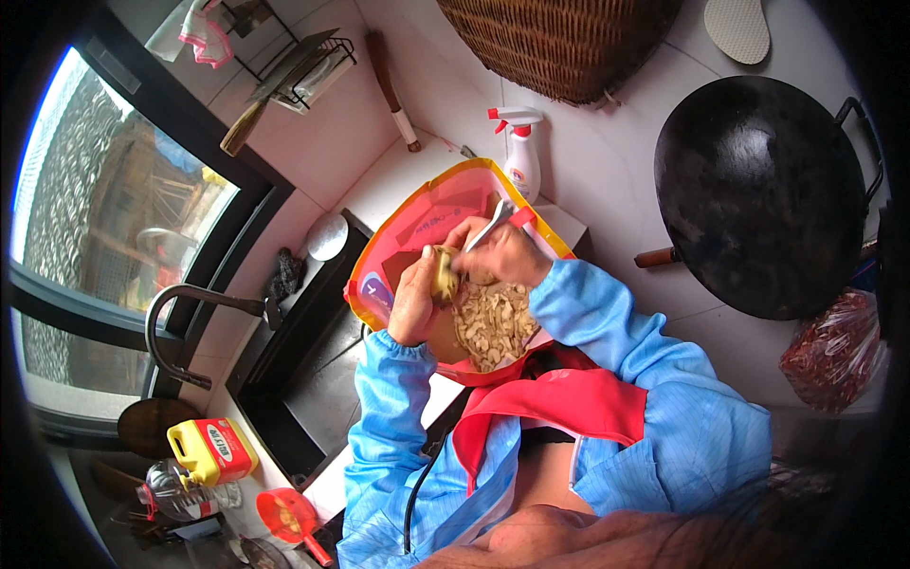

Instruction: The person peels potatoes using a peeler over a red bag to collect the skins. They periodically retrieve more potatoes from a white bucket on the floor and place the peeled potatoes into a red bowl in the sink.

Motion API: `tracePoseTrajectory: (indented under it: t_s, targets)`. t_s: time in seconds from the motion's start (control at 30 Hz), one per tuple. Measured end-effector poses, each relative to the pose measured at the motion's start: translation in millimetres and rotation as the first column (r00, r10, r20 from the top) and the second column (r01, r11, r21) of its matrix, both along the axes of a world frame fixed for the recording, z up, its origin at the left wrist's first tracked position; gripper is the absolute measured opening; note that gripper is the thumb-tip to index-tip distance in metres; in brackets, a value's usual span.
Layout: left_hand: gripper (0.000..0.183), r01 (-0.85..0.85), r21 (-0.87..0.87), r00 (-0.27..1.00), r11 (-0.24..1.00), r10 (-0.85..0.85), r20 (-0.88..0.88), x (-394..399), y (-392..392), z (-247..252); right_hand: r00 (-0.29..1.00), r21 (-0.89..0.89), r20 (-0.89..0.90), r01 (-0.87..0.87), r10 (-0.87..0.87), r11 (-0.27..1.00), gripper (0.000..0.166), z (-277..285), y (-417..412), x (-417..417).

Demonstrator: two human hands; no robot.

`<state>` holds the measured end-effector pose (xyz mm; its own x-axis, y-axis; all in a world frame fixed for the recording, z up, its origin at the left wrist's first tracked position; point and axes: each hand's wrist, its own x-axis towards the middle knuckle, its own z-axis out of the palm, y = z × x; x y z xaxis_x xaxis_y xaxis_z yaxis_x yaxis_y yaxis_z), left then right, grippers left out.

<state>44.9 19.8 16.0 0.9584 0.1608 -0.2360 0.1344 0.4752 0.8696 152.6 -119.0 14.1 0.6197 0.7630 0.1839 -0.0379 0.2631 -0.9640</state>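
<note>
Above an open red bag with a yellow rim (405, 195), my left hand (416, 299) grips a partly peeled potato-like tuber (444, 276), thumb along its near side. My right hand (508, 252), slightly blurred, is at the tuber's right side. It holds a white-handled tool (490, 224) whose working end is hidden by the fingers, so its kind cannot be told. Inside the bag, below both hands, lies a heap of pale brown peelings or slices (494, 323). Another roundish tuber (481, 274) seems to show just beneath my right hand.
A dark sink (306, 419) with a curved faucet (206, 291) lies left of the bag. A white spray bottle (522, 160) stands behind it. A black wok (761, 192) and a wicker basket (561, 43) are at the right and top. A yellow jug (212, 449) and red strainer (286, 513) sit lower left.
</note>
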Motion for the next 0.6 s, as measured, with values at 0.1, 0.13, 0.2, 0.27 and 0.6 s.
tracePoseTrajectory:
  t_s: [0.1, 0.13, 0.2, 0.27, 0.6]
  targets:
    - [0.045, 0.105, 0.081, 0.994, 0.991, -0.104, -0.021, -7.2, 1.5, 9.3, 0.993, -0.002, -0.116, 0.018, -0.018, 1.000, 0.007, 4.9, -7.1, 17.6]
    - [0.046, 0.079, 0.065, 0.997, 0.995, -0.079, 0.003, -6.5, -0.9, 12.0, 0.997, -0.014, -0.079, 0.004, -0.005, 1.000, 0.008, 6.0, -8.7, 17.5]
    - [0.047, 0.062, 0.061, 0.998, 0.996, -0.064, 0.022, -3.3, 2.8, 3.4, 0.997, -0.016, -0.030, -0.066, 0.065, 0.998, 0.017, -5.7, -7.8, 14.5]
    - [0.048, 0.027, 0.150, 0.999, 0.988, -0.034, 0.040, -1.8, 2.3, -1.3, 1.000, 0.051, 0.024, -0.020, 0.019, 0.998, 0.016, -13.5, -0.5, 4.2]
    - [0.051, 0.181, 0.293, 0.968, 0.939, -0.223, 0.114, -9.2, 7.5, 2.9, 0.992, 0.003, -0.015, -0.126, 0.126, 0.992, 0.014, -9.8, -9.0, 15.6]
